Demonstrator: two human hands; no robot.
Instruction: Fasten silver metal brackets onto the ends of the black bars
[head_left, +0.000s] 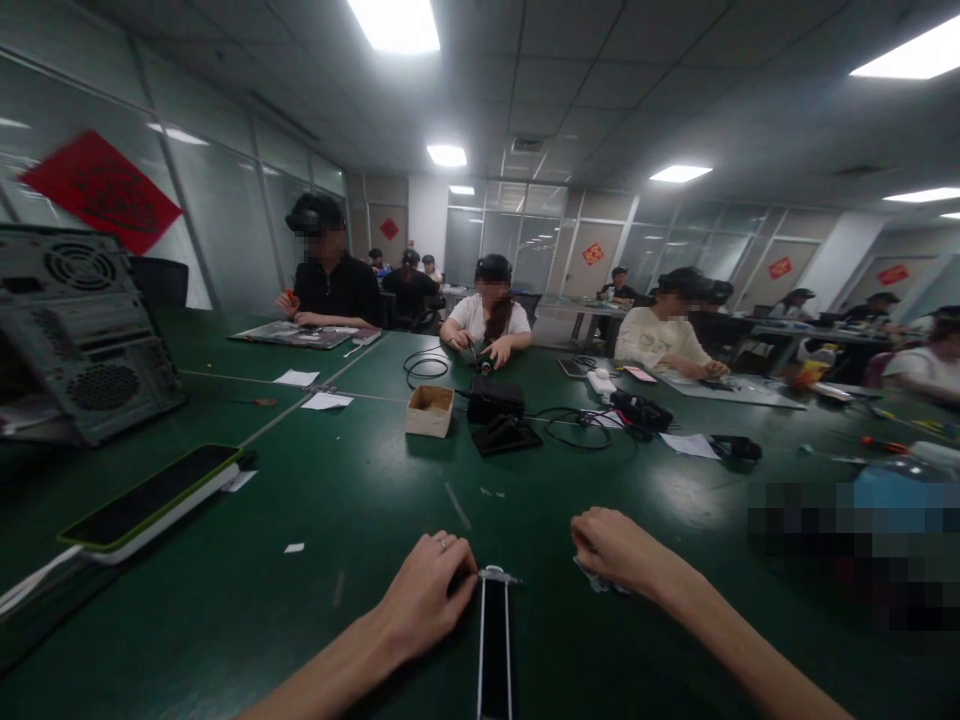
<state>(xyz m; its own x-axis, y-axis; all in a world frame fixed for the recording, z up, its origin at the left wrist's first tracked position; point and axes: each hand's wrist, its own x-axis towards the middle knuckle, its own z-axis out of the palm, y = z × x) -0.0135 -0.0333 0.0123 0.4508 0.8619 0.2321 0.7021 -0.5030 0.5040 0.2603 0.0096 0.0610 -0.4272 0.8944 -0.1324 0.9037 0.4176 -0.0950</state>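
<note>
On the green table in front of me lies a long, narrow dark strip with white edges (pixel 495 640). Its far end has a small white loop and a thin greyish crosspiece. My left hand (pixel 433 590), a ring on one finger, is closed beside that far end. Its fingertips reach the left tip of the crosspiece; what they pinch, if anything, is hidden. To the right, my right hand (pixel 611 545) is closed and rests low over the table. A small crumpled greyish piece (pixel 600 580) sticks out from under its fingers.
A green-edged phone (pixel 154 500) lies on a white power strip at left, near a computer case (pixel 86 340). Ahead stand an open cardboard box (pixel 430 412) and a black box (pixel 495 400), with cables and papers (pixel 686 445) beyond. Several people (pixel 491 315) sit working around.
</note>
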